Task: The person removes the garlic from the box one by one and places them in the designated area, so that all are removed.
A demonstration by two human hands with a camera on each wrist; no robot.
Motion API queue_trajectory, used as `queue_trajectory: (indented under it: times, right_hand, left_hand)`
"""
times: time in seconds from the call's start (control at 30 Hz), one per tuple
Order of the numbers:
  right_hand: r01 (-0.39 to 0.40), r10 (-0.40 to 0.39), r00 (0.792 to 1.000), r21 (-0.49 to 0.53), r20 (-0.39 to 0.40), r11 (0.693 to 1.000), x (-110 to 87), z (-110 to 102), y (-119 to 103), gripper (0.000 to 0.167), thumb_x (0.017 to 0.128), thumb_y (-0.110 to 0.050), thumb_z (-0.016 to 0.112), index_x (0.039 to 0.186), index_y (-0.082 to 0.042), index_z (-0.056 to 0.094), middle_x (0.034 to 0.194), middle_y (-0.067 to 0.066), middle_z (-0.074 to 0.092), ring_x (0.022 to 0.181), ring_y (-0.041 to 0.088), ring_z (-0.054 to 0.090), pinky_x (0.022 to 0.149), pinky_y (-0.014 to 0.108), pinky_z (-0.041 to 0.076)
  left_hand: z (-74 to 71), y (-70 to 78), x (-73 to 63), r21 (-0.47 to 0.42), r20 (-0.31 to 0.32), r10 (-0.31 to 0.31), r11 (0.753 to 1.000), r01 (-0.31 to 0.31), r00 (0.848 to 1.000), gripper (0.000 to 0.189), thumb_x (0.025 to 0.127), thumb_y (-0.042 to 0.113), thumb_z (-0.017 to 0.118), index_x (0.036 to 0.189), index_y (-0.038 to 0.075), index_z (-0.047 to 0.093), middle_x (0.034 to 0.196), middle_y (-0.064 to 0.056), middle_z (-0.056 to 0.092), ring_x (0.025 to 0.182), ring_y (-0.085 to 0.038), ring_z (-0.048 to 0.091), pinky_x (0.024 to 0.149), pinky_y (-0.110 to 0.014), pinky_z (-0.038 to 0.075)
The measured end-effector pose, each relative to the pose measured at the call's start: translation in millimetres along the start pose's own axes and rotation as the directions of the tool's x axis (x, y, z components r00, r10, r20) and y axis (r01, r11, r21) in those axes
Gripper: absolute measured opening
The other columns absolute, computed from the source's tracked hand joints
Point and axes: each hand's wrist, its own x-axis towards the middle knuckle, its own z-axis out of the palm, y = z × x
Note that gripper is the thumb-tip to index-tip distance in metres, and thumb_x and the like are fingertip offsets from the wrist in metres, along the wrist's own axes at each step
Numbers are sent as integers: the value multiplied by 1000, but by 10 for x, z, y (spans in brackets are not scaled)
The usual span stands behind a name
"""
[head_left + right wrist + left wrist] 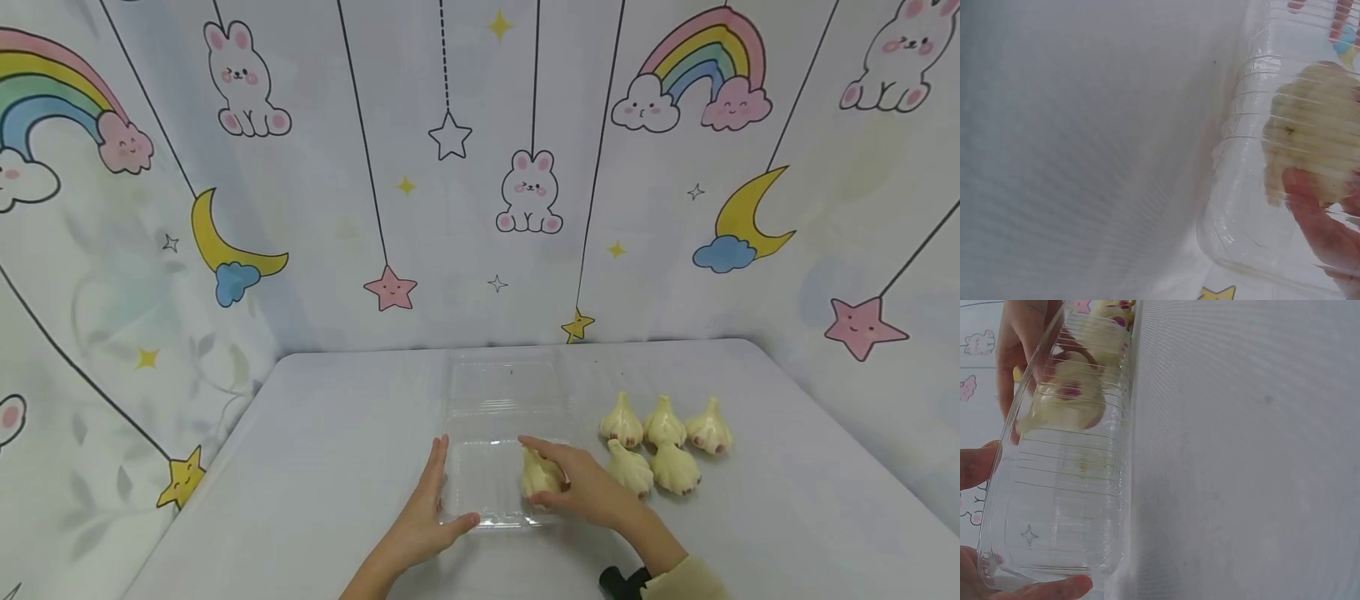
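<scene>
A clear plastic clamshell box (480,483) lies on the table, its lid (502,383) folded back on the far side. My right hand (585,487) holds a garlic bulb (542,473) between thumb and fingers in the box's right part. Through the clear wall, the right wrist view shows this garlic bulb (1310,125) with fingertips against it. At the box's left front corner, my left hand (423,517) rests with its fingers extended along the left side and its thumb at the front rim. The left wrist view shows fingers (1054,589) touching the box.
Several more garlic bulbs (664,423) stand close together on the white table (337,433), just right of the box. A dark device (622,583) sits by the right wrist. Behind the table hangs a cloth (465,242) printed with bunnies, stars and rainbows.
</scene>
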Motion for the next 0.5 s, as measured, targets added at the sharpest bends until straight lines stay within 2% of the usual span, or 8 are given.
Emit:
queue_trajectory:
  times: [0.1, 0.23, 0.37, 0.5]
  right_hand:
    - [1, -1, 1000, 27, -29, 1000, -11, -19, -2, 69, 77, -31, 72, 137, -17, 42, 132, 8, 50, 101, 18, 51, 67, 21, 49]
    - [-13, 19, 997, 86, -69, 996, -32, -74, -11, 71, 77, -31, 72, 139, -17, 40, 131, 9, 51, 101, 19, 54, 67, 20, 53]
    - [-34, 50, 993, 143, -108, 989, -70, -143, -26, 71, 76, -33, 72, 139, -24, 39, 132, 7, 50, 102, 19, 55, 69, 20, 53]
    - [-44, 72, 986, 183, -149, 982, -127, -222, -59, 70, 75, -32, 74, 136, -31, 41, 134, 6, 47, 113, 25, 52, 69, 20, 54]
  left_hand:
    - [-4, 11, -6, 4, -1, 4, 1000, -4, 1000, 103, 77, 21, 73, 146, 6, -2, 147, -29, -9, 123, -59, 20, 89, -63, 36]
    - [-11, 19, -14, 8, 3, 4, 1000, -4, 1000, 103, 78, 22, 73, 146, 6, -3, 147, -29, -9, 123, -58, 20, 89, -63, 36]
    - [-9, 21, -13, 14, 7, -1, 1000, 1, 1000, 103, 78, 21, 72, 146, 6, -3, 147, -29, -10, 123, -58, 20, 89, -63, 35]
    - [-4, 19, -13, 14, 10, 0, 1000, 0, 1000, 103, 78, 19, 72, 146, 6, -4, 147, -29, -10, 123, -59, 19, 89, -63, 34]
